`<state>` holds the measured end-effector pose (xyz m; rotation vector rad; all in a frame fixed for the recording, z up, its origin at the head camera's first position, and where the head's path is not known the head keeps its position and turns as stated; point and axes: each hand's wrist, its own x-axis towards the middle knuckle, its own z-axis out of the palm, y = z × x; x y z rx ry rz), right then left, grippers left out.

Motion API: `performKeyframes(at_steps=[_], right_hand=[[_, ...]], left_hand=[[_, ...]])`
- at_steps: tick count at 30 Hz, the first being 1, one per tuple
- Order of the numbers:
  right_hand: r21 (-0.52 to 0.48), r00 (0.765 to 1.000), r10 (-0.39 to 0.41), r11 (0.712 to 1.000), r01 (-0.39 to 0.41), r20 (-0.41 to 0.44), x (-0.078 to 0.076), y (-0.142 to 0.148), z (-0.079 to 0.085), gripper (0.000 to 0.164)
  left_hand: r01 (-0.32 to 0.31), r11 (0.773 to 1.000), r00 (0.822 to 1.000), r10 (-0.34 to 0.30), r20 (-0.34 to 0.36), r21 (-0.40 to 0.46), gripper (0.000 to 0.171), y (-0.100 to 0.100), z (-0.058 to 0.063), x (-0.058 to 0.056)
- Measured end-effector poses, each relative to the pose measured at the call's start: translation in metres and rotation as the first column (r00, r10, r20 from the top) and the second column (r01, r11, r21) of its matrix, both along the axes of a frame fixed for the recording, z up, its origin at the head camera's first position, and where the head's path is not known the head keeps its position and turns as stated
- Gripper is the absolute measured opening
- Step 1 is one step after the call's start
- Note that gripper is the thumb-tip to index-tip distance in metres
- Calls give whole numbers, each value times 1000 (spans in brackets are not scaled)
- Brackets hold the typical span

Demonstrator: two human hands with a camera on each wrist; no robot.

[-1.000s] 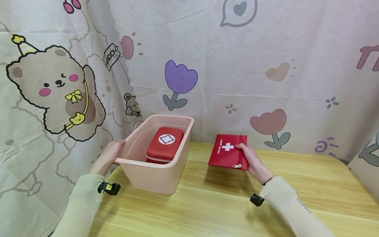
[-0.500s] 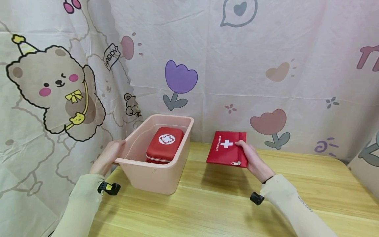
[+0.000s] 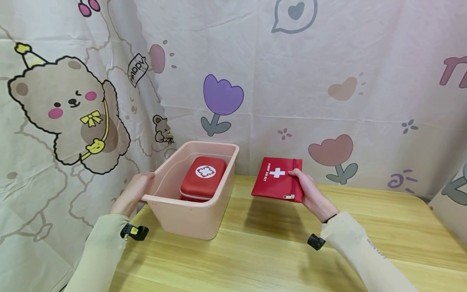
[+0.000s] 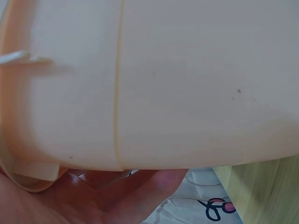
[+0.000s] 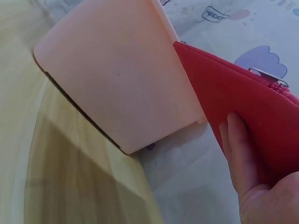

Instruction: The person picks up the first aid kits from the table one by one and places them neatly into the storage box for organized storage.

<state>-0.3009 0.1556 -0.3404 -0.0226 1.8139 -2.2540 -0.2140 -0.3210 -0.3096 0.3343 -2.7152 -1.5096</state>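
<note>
My right hand (image 3: 313,194) pinches a flat red zip pouch (image 3: 271,184) printed with a white cross and "FIRST AID KIT", holding it above the table with the thumb on top. Fingers of that hand (image 5: 240,149) lie against the pouch's underside in the right wrist view. At the left, my left hand (image 3: 136,190) grips the near left corner of a pink plastic bin (image 3: 184,219); its fingers (image 4: 140,196) run along the outer wall in the left wrist view. Inside the bin sits a red zipped hard case (image 3: 202,184) with a white emblem, on top of something red that is mostly hidden.
The bin stands on a light wooden table (image 3: 255,259), close to the patterned cloth (image 3: 277,81) hanging behind and at the left. A small black camera (image 3: 316,242) is strapped at the right wrist, another camera (image 3: 140,232) at the left.
The right hand has raised the pouch slightly and shifted it a little to the left, toward the bin. My left hand and the bin have stayed still.
</note>
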Motion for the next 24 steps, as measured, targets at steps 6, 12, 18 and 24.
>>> performKeyframes(at_steps=[6,12,18,24], right_hand=[[-17,1000,-6,1000,6,-2,-1,-4,5,46],[-41,1000,-13,999,12,-7,-1,-8,11,44],[-76,1000,-18,997,18,-5,-1,-11,15,42],[-83,1000,-27,996,27,6,-1,-14,18,45]], left_hand=[[-12,1000,1000,12,6,0,67,0,0,0],[-22,1000,1000,22,11,1,66,0,2,-1],[-19,1000,1000,19,7,-5,65,0,2,-1],[-13,1000,1000,13,1,5,66,0,2,1]])
